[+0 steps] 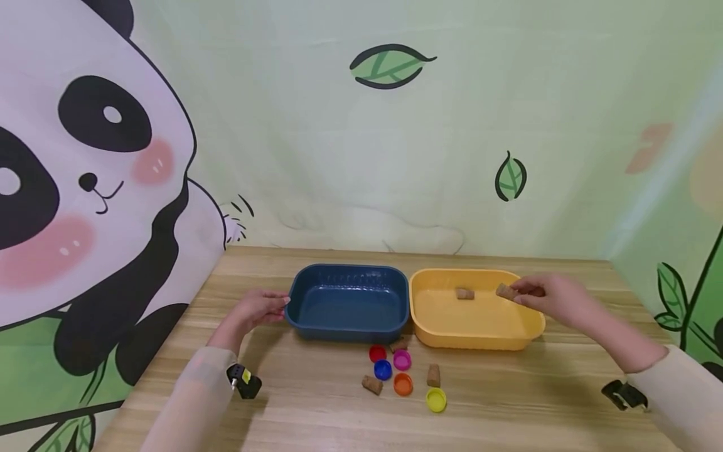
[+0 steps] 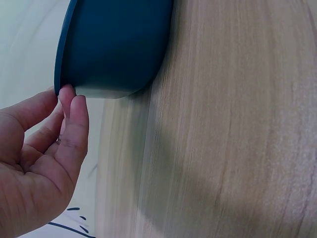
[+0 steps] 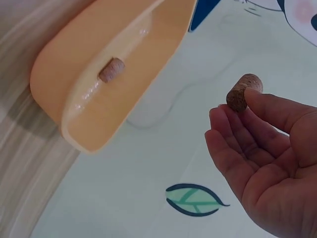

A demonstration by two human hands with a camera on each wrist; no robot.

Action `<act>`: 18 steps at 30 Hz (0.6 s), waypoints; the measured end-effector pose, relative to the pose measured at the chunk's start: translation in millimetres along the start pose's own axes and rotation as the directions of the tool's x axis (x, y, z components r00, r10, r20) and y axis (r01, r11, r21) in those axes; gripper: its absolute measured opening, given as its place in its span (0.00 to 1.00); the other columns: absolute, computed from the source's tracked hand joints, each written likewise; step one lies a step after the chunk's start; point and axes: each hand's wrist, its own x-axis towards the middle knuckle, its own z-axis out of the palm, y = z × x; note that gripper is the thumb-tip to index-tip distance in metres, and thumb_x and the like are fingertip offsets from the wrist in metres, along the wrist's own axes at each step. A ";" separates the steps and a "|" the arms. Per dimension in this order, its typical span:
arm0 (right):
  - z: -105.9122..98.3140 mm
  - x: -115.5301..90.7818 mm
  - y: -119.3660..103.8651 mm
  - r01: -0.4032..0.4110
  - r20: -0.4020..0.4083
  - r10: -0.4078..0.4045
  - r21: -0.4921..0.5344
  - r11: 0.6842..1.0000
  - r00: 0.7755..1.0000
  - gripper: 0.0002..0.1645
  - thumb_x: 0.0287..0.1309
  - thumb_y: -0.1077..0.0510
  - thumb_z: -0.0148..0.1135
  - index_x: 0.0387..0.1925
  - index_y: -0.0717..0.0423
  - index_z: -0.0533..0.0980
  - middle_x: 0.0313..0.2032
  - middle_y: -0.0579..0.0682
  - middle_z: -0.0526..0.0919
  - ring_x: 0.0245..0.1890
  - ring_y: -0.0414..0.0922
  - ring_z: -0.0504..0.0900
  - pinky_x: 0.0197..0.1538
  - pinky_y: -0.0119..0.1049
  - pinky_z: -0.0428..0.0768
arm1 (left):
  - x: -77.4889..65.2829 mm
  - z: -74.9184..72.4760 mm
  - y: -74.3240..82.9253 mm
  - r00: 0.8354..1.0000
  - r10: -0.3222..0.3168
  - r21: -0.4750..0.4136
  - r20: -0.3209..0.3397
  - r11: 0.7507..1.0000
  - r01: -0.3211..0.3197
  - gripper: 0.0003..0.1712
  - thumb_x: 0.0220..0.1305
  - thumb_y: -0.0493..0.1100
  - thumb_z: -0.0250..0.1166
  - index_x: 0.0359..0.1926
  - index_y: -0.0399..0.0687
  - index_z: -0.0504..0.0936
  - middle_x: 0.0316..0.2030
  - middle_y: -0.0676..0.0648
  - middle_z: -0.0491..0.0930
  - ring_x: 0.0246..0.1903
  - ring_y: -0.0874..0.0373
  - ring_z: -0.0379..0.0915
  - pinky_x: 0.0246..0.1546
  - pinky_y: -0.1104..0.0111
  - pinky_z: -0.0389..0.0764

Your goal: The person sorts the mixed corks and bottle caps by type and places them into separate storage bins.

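Note:
In the head view my right hand (image 1: 556, 300) is over the right part of the yellow basin (image 1: 471, 340), pinching a cork (image 1: 506, 292) between thumb and fingers. The right wrist view shows this cork (image 3: 245, 91) at the fingertips, apart from the basin wall. Another cork (image 1: 465, 294) lies on the yellow basin's floor. At the left end of the dark blue basin (image 1: 347, 334), my left hand (image 1: 257, 312) pinches the rim with thumb and fingertips. That grip on the blue basin (image 2: 114, 49) also shows in the left wrist view.
In front of the basins lie red (image 1: 377, 353), blue (image 1: 383, 370), pink (image 1: 402, 360), orange (image 1: 403, 384) and yellow (image 1: 436, 400) round caps. Among them are corks, one at left (image 1: 372, 384), another at right (image 1: 433, 375), a third (image 1: 398, 344) against the basins. A panda-printed cloth (image 1: 316, 157) hangs behind.

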 end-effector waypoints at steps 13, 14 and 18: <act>-25.9 16.9 5.4 -0.008 0.003 0.008 0.003 1.000 1.000 0.20 0.69 0.61 0.63 0.54 0.74 0.80 0.46 0.69 0.87 0.45 0.61 0.87 0.49 0.56 0.86 | 2.4 0.5 -2.0 1.000 0.001 0.001 0.001 1.000 -0.001 0.27 0.76 0.36 0.57 0.66 0.16 0.67 0.26 0.57 0.82 0.28 0.69 0.79 0.35 0.77 0.86; -27.4 18.0 5.1 -0.009 0.005 0.009 -0.001 1.000 1.000 0.20 0.69 0.61 0.63 0.54 0.74 0.80 0.47 0.70 0.87 0.46 0.62 0.87 0.49 0.57 0.86 | 2.9 0.4 -2.5 1.000 0.007 -0.002 0.005 1.000 -0.007 0.27 0.76 0.35 0.57 0.66 0.15 0.66 0.26 0.57 0.82 0.28 0.69 0.79 0.35 0.78 0.85; -30.8 23.9 4.2 -0.017 0.030 0.017 -0.011 1.000 0.999 0.20 0.70 0.60 0.63 0.55 0.73 0.79 0.48 0.70 0.86 0.47 0.62 0.86 0.50 0.57 0.86 | 3.5 -0.8 -4.4 1.000 0.009 -0.019 0.001 1.000 -0.009 0.27 0.75 0.34 0.56 0.65 0.15 0.66 0.25 0.57 0.81 0.27 0.69 0.78 0.33 0.79 0.85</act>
